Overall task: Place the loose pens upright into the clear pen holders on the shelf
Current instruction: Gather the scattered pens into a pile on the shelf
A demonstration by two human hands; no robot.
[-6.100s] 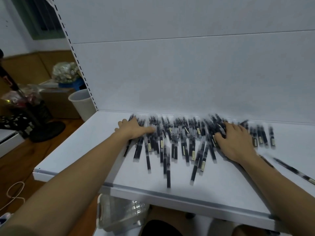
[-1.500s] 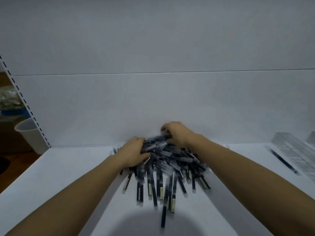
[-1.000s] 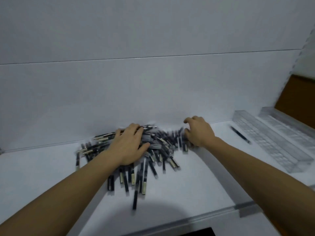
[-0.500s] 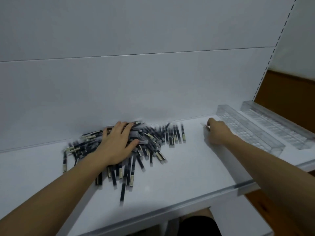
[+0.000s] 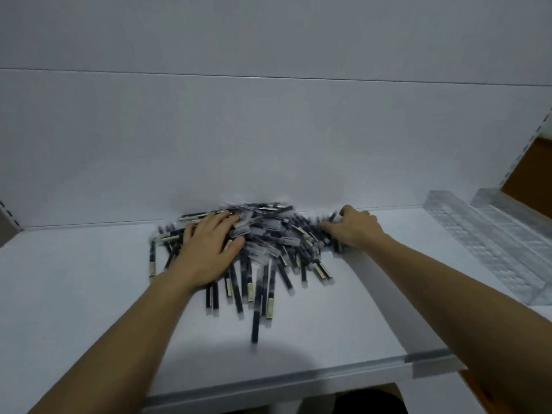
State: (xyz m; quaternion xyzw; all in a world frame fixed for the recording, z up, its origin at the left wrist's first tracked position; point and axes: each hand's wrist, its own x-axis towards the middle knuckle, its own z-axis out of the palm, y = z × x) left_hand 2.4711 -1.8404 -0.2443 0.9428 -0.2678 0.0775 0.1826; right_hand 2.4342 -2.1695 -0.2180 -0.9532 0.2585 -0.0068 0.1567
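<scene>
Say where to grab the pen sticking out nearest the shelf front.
Pinch the pen across its near half, from above on the front side. It lies flat, pointing out of the pile, so that end is free; its far end is among other pens.

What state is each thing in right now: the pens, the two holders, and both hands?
Pens: loose, lying flat in one heap at the back of the shelf; none upright.
Near holder: on the shelf's right side, no pens visible in it.
Far holder: beside it, likewise no pens visible.
Left hand: flat on the heap, fingers spread.
Right hand: fingers curled at the heap's right edge; grip unclear.
</scene>
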